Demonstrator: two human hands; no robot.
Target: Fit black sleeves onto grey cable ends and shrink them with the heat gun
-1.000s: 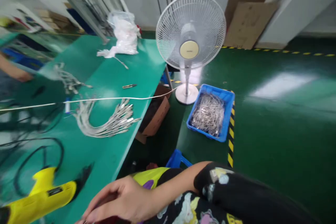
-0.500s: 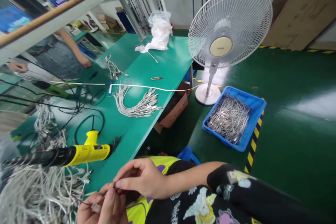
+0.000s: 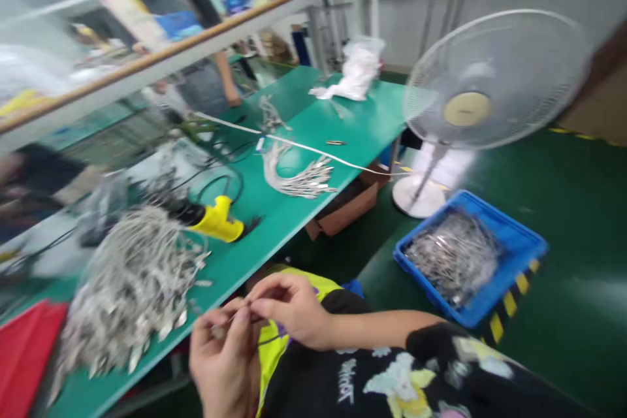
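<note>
2 hands (image 3: 255, 326) pinching thin wire (image 3: 234, 317), perhaps, more cable heap (image 3: 132, 281) showing

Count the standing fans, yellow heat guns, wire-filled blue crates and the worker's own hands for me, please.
Standing fan: 1
Yellow heat gun: 1
Blue crate of wires: 1
Hands, left hand and right hand: 2
Total: 5
</note>
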